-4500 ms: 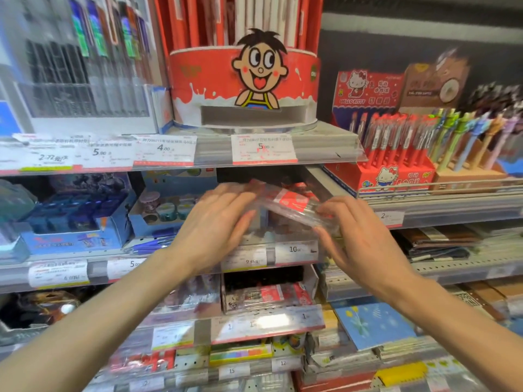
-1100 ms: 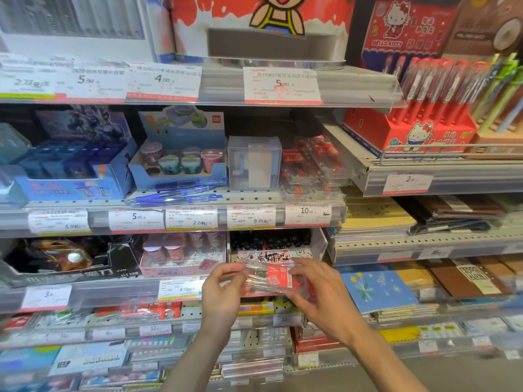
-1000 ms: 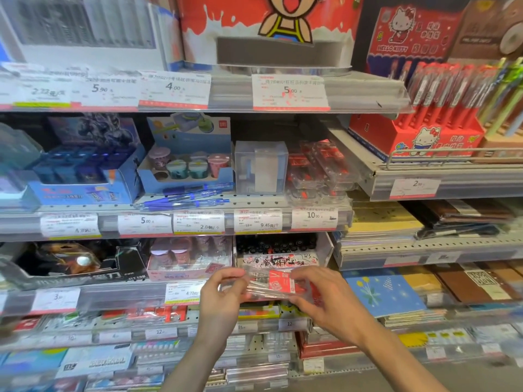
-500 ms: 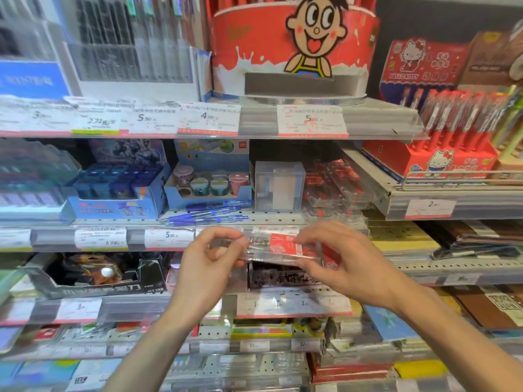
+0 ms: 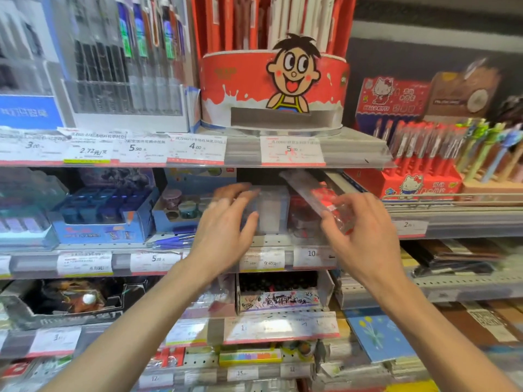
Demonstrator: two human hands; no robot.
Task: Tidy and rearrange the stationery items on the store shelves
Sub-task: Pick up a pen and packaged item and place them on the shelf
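My right hand has lifted the clear pen pack up to the middle shelf and holds it alone now. My left hand let go; it's open, fingers on the clear box just beside. The pack probably goes in next.

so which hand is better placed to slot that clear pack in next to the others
Right. The right hand already pinches the clear pack, tilted just above the matching packs. The left hand is spread on the clear box, holding nothing.
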